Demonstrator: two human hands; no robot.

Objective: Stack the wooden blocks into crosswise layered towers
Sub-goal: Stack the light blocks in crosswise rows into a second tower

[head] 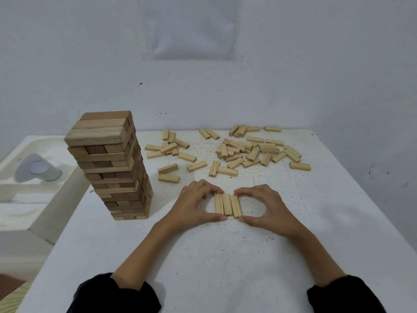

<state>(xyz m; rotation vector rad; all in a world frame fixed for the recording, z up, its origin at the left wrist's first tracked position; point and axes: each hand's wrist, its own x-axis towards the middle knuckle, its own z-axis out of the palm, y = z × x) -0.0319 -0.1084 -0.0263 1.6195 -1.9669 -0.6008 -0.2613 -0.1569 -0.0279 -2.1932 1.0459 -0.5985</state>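
Three pale wooden blocks [228,204] lie side by side on the white table [225,256], long sides touching, pointing away from me. My left hand [196,205] curls round their left side, fingertips at the far ends and thumb at the near ends. My right hand [264,205] mirrors it on the right side. Both hands pinch the row together. A pile of several loose pale blocks [237,150] is scattered across the far half of the table.
A tall crosswise tower of darker wooden blocks [112,166] stands at the table's left, close to my left hand. A white plastic tray [13,190] holding a white object sits off the table's left edge. A wall lies behind.
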